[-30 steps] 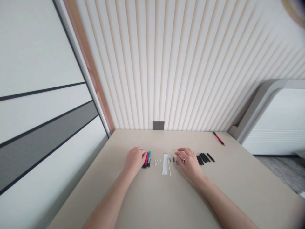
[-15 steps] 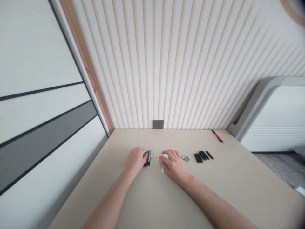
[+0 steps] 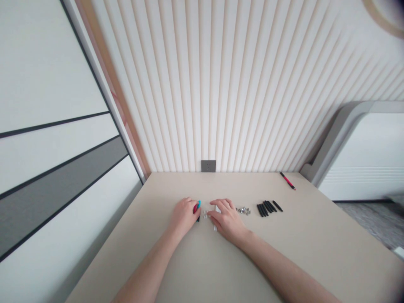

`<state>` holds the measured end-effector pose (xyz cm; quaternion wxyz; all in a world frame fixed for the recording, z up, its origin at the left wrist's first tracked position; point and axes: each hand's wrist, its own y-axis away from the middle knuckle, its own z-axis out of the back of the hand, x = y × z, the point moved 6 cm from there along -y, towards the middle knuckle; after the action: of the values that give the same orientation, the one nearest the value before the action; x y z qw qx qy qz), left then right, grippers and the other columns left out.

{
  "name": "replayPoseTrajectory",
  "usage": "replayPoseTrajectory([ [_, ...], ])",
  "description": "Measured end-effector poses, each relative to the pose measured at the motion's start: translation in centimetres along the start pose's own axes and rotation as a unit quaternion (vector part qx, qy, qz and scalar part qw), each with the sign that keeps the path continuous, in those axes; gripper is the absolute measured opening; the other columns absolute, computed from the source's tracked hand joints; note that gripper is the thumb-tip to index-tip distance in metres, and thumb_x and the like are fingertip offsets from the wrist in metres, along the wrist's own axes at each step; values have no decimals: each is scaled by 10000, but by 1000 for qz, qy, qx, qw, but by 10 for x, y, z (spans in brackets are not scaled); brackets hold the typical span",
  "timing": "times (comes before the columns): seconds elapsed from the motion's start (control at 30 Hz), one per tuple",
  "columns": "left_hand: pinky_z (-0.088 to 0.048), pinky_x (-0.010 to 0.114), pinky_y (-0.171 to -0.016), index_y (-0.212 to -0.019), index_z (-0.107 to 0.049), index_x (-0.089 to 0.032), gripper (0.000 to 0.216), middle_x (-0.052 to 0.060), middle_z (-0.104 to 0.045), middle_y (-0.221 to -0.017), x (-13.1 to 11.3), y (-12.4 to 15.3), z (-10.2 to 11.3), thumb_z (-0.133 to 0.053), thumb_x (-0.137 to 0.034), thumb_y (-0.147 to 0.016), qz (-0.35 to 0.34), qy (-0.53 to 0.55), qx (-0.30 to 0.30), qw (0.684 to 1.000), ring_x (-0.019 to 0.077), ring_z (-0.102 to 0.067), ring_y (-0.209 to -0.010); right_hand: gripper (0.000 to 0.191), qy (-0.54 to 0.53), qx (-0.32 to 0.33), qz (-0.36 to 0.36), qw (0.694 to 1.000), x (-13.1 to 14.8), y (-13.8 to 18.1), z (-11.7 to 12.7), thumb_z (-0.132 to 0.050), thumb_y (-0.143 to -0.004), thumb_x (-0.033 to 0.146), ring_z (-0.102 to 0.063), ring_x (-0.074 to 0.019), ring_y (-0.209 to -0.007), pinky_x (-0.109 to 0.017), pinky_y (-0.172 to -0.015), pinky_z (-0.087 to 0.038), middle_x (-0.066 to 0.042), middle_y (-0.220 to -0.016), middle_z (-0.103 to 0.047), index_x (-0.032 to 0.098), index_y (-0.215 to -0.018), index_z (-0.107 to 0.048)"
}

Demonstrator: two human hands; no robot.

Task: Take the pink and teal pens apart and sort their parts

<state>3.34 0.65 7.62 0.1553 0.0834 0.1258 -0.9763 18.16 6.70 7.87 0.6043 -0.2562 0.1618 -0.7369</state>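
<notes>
My left hand (image 3: 184,214) lies curled over a small bundle of red, blue and black pen barrels (image 3: 198,207) on the beige table (image 3: 202,261). My right hand (image 3: 227,218) rests palm down over a row of thin white refill tubes (image 3: 216,209), its fingertips beside several tiny white caps (image 3: 205,214). What the fingers of either hand hold, if anything, is hidden.
To the right of my right hand lie a small heap of metal springs (image 3: 243,210) and a row of black pen parts (image 3: 268,207). A red pen (image 3: 287,180) lies at the far right by the wall. A grey wall socket (image 3: 208,166) sits behind the table.
My right hand has slid left from the springs and black parts onto the white tubes. The left hand has closed further over the coloured barrels.
</notes>
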Motion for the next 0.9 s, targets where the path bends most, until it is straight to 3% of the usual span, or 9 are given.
replayPoseTrajectory([
  [0.23,-409,309,-732,-752,-682,-202,200,55,-638,-785,-1,1,-2,-585,-336,-863,-3,-37,-7,999,221,-597,-805,131,-34,-10,-3,999,-1,3,7,-580,-899,156,-552,-231,-1080,-456,-962,-384,-73,-1123,-645,237,-921,-680],
  [0.5,-393,294,-695,-682,-665,-199,217,48,-646,-745,-1,0,-1,-570,-277,-861,24,-18,11,1000,206,-604,-767,139,-149,-41,-76,985,-21,17,29,-525,-923,192,-636,-191,-910,-351,-854,-472,-47,-921,-709,227,-943,-657],
  [0.9,-393,262,-652,-718,-680,-187,214,40,-666,-756,3,0,-1,-537,-226,-873,66,31,6,997,179,-613,-738,157,-154,-55,-118,979,-31,19,29,-520,-921,209,-636,-205,-879,-362,-827,-489,-53,-907,-708,229,-973,-667],
])
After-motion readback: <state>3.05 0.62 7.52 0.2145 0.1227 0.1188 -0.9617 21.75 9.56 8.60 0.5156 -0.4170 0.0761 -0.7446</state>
